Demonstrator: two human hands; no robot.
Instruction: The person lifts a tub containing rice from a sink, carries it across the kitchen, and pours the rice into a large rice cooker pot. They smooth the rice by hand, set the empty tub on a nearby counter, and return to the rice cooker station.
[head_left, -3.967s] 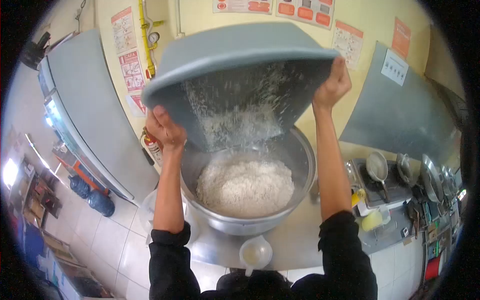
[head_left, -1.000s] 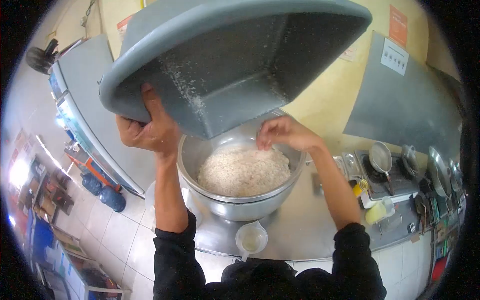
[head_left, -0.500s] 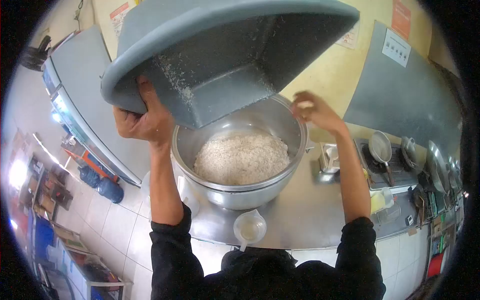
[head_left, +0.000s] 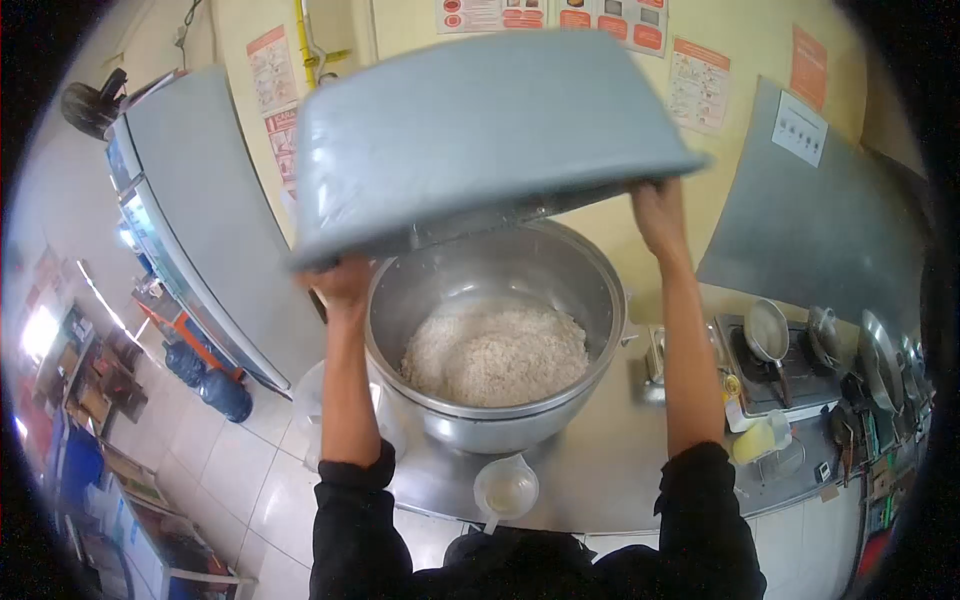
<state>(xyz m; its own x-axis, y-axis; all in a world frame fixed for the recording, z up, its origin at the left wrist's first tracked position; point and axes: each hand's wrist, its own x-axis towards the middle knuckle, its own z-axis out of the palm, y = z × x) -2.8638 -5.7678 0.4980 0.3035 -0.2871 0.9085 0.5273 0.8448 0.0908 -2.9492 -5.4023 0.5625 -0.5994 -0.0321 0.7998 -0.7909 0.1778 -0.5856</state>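
Observation:
A large grey plastic tub [head_left: 490, 125] is tipped almost upside down above a steel bowl. My left hand [head_left: 342, 283] grips its rim at the lower left. On the opposite side my right hand [head_left: 661, 215] is closed on the rim, with its fingers partly hidden. Below, the wide steel bowl [head_left: 597, 270] stands on the counter and holds a mound of pale, crumbly rice-like grains [head_left: 500, 352]. In front of the bowl sits a white measuring jug [head_left: 506, 488] with a little liquid inside.
The steel counter [head_left: 590, 470] carries a stove [head_left: 790, 360] with a pan [head_left: 766, 330] at right, and a metal container [head_left: 655, 365] beside my right forearm. A fridge [head_left: 205, 220] stands at left. Papers hang on the wall [head_left: 740, 200] behind.
The tub has turned over further, so its outer base now faces me. My right hand, free and blurred before, has taken hold of its rim. The grain mound looks lower and rearranged.

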